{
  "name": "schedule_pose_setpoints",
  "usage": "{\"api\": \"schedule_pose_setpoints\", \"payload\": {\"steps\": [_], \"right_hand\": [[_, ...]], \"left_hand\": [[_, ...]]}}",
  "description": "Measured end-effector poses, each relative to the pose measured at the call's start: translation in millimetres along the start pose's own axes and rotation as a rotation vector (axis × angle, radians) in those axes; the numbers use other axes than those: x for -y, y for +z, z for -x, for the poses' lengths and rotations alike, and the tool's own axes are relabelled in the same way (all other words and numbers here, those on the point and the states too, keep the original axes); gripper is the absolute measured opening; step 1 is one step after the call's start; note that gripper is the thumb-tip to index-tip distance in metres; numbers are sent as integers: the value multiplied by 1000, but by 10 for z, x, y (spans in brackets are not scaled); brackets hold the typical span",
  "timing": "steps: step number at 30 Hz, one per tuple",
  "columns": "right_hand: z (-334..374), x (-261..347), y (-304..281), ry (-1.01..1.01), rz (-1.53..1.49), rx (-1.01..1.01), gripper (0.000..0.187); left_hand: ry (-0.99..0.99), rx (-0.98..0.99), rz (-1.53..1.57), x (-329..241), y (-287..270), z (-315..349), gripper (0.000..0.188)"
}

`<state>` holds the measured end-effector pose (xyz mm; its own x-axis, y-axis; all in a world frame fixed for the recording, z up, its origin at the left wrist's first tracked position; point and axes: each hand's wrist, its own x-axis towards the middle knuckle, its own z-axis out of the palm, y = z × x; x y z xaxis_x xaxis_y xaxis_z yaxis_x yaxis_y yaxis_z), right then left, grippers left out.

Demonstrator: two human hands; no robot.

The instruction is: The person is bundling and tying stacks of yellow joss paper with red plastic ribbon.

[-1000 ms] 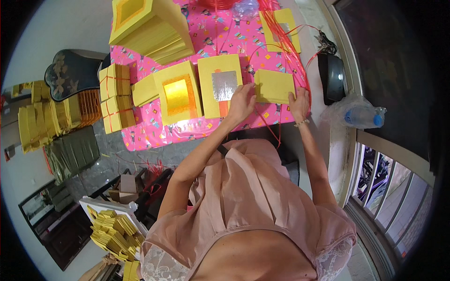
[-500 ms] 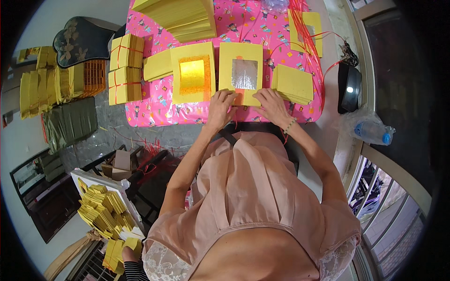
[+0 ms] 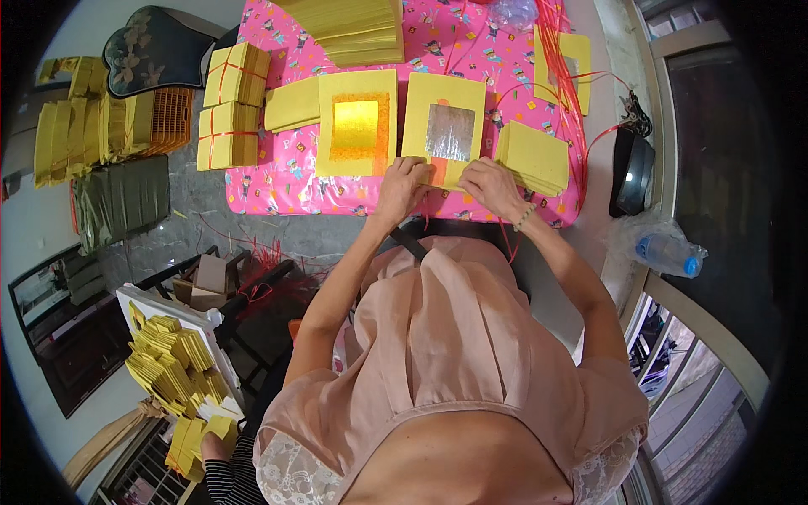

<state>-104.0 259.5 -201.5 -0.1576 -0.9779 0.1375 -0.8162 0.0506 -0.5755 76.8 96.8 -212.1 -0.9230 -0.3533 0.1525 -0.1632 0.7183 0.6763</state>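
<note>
In front of me lies a stack of yellow paper sheets (image 3: 418, 130) whose top sheet bears a silver foil square (image 3: 450, 135) and an orange-red strip. At its near edge, my left hand (image 3: 404, 187) has its fingers curled closed on the left corner. My right hand (image 3: 495, 187), with a beaded bracelet at the wrist, pinches the near right corner the same way. The thumbs are mostly hidden. Just left is another yellow stack (image 3: 325, 147) topped with a gold foil square (image 3: 356, 124) on an orange patch. Folded yellow papers (image 3: 534, 156) are piled to the right.
A pink patterned cloth (image 3: 286, 198) covers the table. Red-tied yellow bundles (image 3: 231, 139) stand at its left, a tall yellow stack (image 3: 358, 38) at the back. Red ribbons (image 3: 555, 59) run down the right side, near a wrapped bottle (image 3: 669, 252). Another person's hand (image 3: 215, 446) is at lower left.
The view has shifted slightly, so the table sits a little tilted. My right hand's fingers have curled in more at the paper's near edge; my left hand stays at its corner.
</note>
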Motion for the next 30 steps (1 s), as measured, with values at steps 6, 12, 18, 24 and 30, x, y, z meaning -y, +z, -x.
{"api": "schedule_pose_setpoints", "payload": {"steps": [6, 12, 18, 24, 30], "right_hand": [[-76, -54, -50, 187, -147, 60, 13], [-159, -96, -48, 284, -264, 102, 20], [-162, -177, 22, 361, -332, 95, 23], [-176, -184, 15, 349, -307, 120, 18], [-195, -152, 5, 372, -307, 114, 19]], "left_hand": [[-76, 32, 64, 4, -47, -5, 39], [-85, 39, 96, 31, -79, -25, 36], [-122, 63, 87, 19, -93, -23, 35], [-100, 42, 91, 30, -78, -14, 34], [-102, 38, 79, 24, -70, -6, 37]]}}
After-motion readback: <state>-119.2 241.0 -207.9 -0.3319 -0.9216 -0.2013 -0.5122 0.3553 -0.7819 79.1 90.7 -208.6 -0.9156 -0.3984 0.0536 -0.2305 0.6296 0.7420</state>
